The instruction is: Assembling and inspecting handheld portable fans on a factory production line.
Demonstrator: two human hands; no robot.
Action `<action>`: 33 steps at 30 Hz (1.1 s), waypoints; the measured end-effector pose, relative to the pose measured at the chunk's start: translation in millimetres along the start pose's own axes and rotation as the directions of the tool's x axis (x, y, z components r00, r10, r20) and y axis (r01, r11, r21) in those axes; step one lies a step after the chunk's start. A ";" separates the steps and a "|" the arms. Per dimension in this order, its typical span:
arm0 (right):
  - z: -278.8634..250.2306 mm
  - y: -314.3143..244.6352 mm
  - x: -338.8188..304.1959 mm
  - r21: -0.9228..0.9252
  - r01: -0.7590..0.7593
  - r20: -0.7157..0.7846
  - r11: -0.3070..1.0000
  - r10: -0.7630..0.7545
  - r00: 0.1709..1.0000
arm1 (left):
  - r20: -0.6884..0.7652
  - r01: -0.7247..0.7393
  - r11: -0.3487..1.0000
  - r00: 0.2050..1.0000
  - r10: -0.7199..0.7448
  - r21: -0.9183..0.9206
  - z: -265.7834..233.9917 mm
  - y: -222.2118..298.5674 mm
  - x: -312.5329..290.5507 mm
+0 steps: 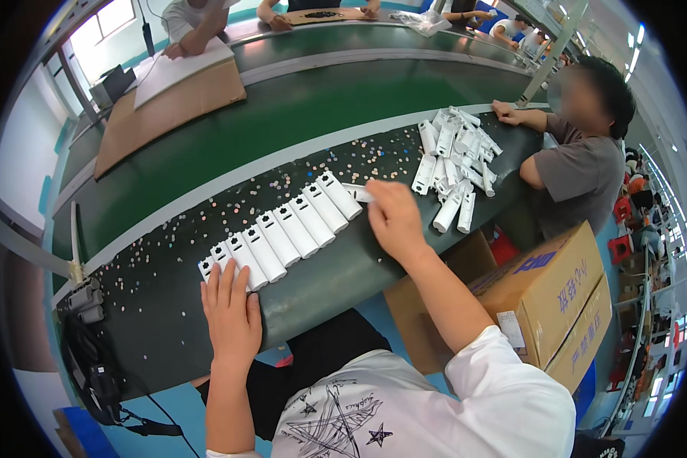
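Observation:
A slanted row of several white plastic housings (284, 235), long and rounded with small dark cut-outs at their far ends, lies side by side on the dark green work surface. My left hand (233, 313) rests with fingers stretched over the near ends of the leftmost ones. At the row's right end, my right hand (397, 221) has its fingers closed around one more white plastic housing (356, 192). That piece lies at an angle beside the last one in the row, its right end hidden by my fingers.
A loose heap of white housings (454, 156) lies to the right, near a seated person (588, 153). Small round bits (168, 229) are scattered along the surface. Grey cylinders (86, 299) and a black strapped bag (91, 366) are far left. Cardboard boxes (557, 305) stand at lower right.

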State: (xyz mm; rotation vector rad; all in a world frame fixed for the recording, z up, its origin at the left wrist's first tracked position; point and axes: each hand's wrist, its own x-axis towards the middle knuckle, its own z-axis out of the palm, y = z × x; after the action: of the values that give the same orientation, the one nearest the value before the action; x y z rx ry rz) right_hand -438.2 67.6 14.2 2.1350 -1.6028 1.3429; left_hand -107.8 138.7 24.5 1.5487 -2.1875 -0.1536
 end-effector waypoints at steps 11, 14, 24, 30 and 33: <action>-10.0 3.3 -8.9 0.032 -0.427 0.126 0.904 0.420 0.899 | -0.023 0.014 1.000 1.000 -0.014 -0.012 0.1 1.8 -2.3; -12.3 9.6 -3.2 0.322 -0.701 0.298 0.637 0.634 0.713 | -0.034 0.010 1.000 0.999 -0.010 0.000 0.6 1.4 -2.4; 12.5 37.9 24.9 -0.388 -0.198 0.157 0.900 0.276 0.948 | -0.031 0.013 1.000 0.999 -0.013 0.001 1.3 1.4 -2.8; 18.1 18.1 29.5 -0.153 -0.072 0.099 0.986 0.088 0.991 | -0.035 0.015 1.000 0.999 -0.015 0.010 2.2 0.4 -3.7; 17.1 -2.3 21.7 0.045 -0.168 0.287 0.985 0.148 0.946 | -0.035 0.014 1.000 0.999 -0.013 0.014 1.8 0.3 -3.7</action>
State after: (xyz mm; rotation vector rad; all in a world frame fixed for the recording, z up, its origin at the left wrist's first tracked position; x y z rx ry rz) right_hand -426.2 43.5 20.7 2.3746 -1.8966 1.1916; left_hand -107.9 141.9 21.9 1.5623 -2.1558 -0.1144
